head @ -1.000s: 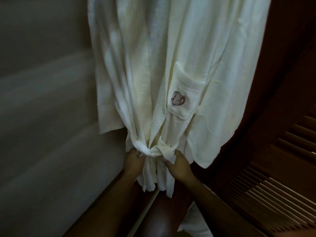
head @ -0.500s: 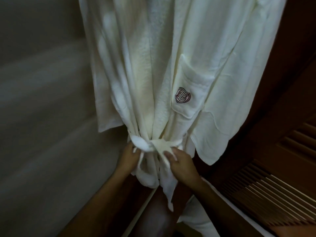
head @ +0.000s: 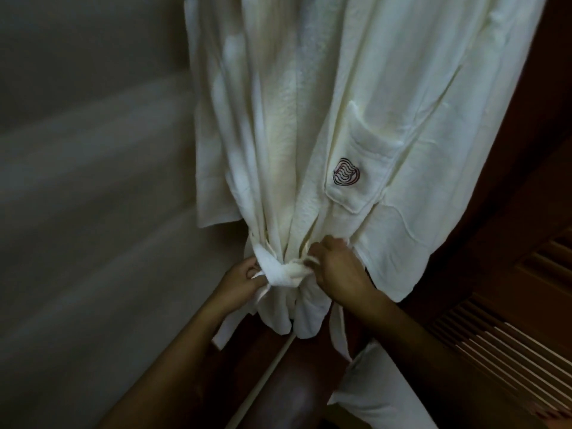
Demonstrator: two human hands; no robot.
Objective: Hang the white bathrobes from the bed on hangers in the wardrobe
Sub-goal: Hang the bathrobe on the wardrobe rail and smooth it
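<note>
1. A white bathrobe (head: 309, 103) hangs down the middle of the view, with a pale wall (head: 93, 196) to its left. Its top runs past the upper edge, so what carries it cannot be told.
2. A belt (head: 280, 275) of the same white cloth is wound round the robe's lower part and gathers it into a tight bunch. Below the belt the hem bulges out in folds, and a loose belt end dangles on each side.
3. The left hand (head: 244, 281) sits at the left end of the wrap, fingers curled in and pinching the belt.
4. The right hand (head: 339, 267) is at the right end of the wrap, knuckles up, fingers curled into the belt beside the knot.
5. Above the right hand, a patch pocket (head: 356, 144) carries a dark red wavy emblem (head: 346, 175).
6. At the right edge stands a louvred door (head: 510, 342) of brown wood. Beneath the right forearm lies more white cloth (head: 380, 394) — what it is cannot be told.
</note>
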